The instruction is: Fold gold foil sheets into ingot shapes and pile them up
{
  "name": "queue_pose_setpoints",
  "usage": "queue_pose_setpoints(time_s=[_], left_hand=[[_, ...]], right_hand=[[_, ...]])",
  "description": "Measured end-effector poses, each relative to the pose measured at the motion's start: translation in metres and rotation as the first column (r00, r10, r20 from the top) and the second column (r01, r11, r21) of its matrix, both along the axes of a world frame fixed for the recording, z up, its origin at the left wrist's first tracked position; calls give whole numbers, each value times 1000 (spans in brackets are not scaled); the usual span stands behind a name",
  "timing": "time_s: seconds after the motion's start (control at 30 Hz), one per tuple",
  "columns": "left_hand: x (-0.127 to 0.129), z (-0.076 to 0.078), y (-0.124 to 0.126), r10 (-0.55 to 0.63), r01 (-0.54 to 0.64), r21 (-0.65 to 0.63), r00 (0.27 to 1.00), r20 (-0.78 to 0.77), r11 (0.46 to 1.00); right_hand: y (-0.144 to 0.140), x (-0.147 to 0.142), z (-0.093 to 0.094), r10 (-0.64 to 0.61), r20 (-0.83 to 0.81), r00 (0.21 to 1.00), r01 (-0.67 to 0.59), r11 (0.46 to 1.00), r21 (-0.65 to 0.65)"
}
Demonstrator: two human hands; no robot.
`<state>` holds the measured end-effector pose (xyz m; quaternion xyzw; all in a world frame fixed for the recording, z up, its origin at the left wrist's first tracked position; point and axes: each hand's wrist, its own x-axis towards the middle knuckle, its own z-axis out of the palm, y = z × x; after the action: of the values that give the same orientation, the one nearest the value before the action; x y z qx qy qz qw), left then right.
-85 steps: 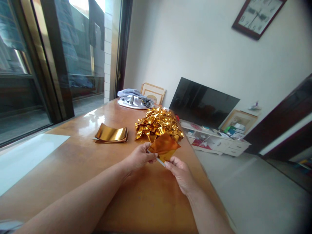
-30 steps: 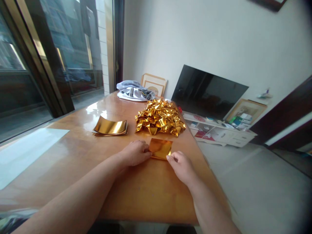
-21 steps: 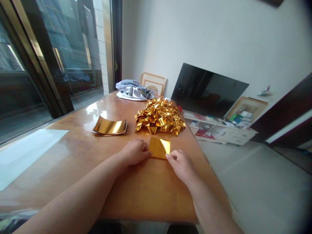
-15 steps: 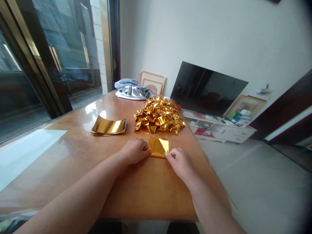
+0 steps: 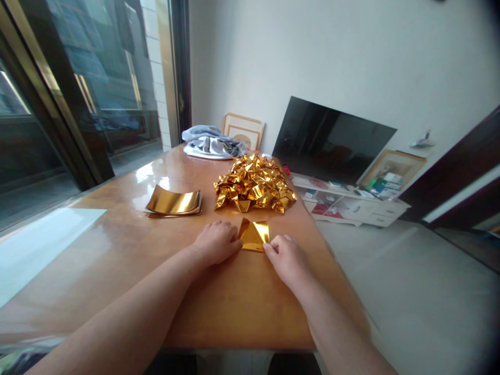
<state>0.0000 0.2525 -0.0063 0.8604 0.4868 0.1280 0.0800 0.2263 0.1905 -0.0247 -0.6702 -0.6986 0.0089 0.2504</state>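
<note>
- A long wooden table (image 5: 117,250) fills the lower left and middle of the frame, its glossy top catching light from the window at the upper left.
- A dark television screen (image 5: 332,140) leans against the wall right of centre, above a low white cabinet (image 5: 351,205) with small items on it.
- A heap of crumpled gold foil pieces (image 5: 253,190) sits on the table just above the centre of the frame, well apart from the hands.
- A bundle of grey and white cloth (image 5: 211,142) lies at the table's far end, above the heap, with a framed picture (image 5: 242,130) propped against the wall just behind it.
- A small stack of flat gold foil sheets (image 5: 174,203) lies left of the heap, its edges curling upward.
- The left hand (image 5: 216,242) rests knuckles up at the centre of the frame, fingers curled down, their tips pressing the left edge of the folded sheet onto the table.
- The right hand (image 5: 287,258) lies just right of it, fingers bent, thumb and forefinger pinching the sheet's lower right corner.
- The folded gold foil sheet (image 5: 254,234) lies on the table between the two hands, just below the heap, creased across the middle with one part raised.
</note>
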Motion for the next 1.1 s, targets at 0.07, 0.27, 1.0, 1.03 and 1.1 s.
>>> queue_pose_setpoints(time_s=[0.07, 0.27, 1.0, 1.03, 1.1], left_hand=[[1, 0, 0, 16, -16, -8, 1000, -3, 1000], [5, 6, -11, 6, -13, 119, 998, 59, 993], [9, 11, -15, -408, 407, 108, 913, -12, 907], [9, 11, -15, -408, 407, 104, 913, -14, 907], [9, 11, -15, -410, 409, 104, 912, -17, 906]], right_hand=[[0, 0, -1, 5, 12, 1000, -5, 1000, 7], [1, 1, -2, 17, 1, 1000, -17, 999, 32], [-4, 5, -1, -29, 103, 994, 27, 999, 25], [-4, 7, -1, -37, 105, 994, 34, 999, 28], [-7, 10, 2, -35, 107, 994, 31, 999, 37]])
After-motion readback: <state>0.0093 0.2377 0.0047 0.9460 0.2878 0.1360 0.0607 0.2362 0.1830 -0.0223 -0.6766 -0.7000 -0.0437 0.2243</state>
